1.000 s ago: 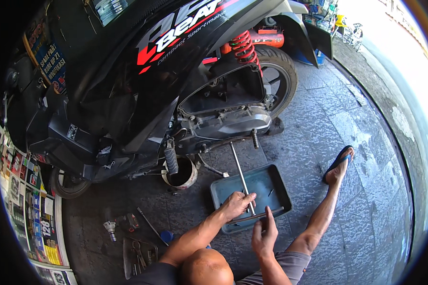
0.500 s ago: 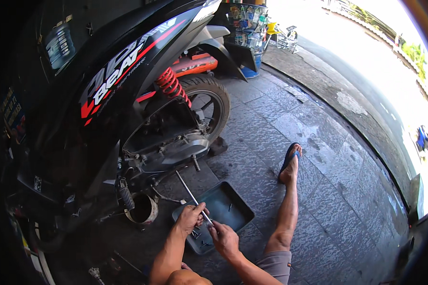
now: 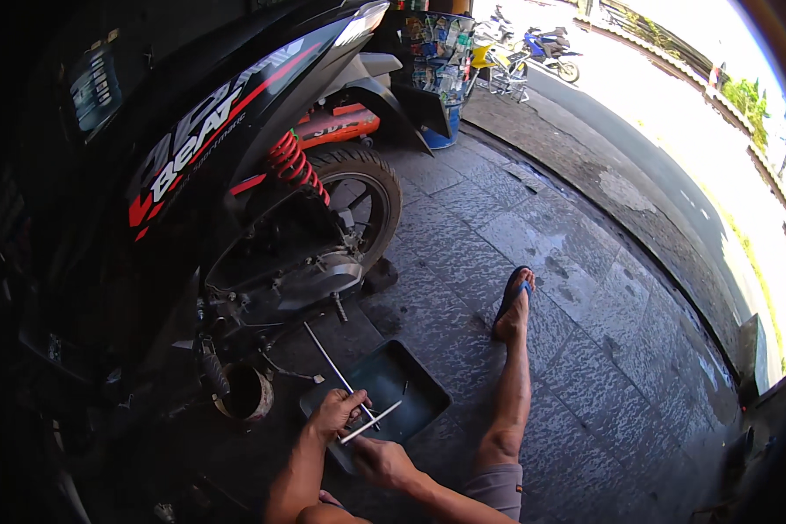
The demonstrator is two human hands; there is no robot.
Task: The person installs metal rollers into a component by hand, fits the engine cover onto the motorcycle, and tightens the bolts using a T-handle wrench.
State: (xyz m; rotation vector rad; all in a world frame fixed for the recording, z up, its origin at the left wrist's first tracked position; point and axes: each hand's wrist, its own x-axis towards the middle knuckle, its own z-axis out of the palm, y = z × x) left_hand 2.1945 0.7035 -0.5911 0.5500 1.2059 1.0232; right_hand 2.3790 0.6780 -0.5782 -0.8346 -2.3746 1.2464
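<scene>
A T-handle wrench (image 3: 331,358) with a long silver shaft points up and left toward the scooter's lower engine side. My left hand (image 3: 336,416) is closed round its shaft near the crossbar. My right hand (image 3: 381,460) is curled just below the crossbar (image 3: 377,420), at its lower end; blur hides whether the fingers grip it. Beneath both hands lies a dark shallow tray (image 3: 428,421) with a small bolt (image 3: 405,385) inside. The scooter's engine casing (image 3: 319,284) stands uncovered, a kick-start shaft (image 3: 339,307) sticking out from it.
Left of the tray is a round grimy container (image 3: 260,393), with a loose cable (image 3: 288,371) beside it. The scooter's rear wheel (image 3: 384,205) and red spring (image 3: 295,166) are beyond. My bare leg (image 3: 511,384) stretches over the tiled floor (image 3: 603,375) at right. Motorbikes (image 3: 546,51) are by the road.
My right hand has moved down and left from the shaft's end, and the wrench's crossbar now shows. My left hand stays on the shaft. The whole view has shifted slightly.
</scene>
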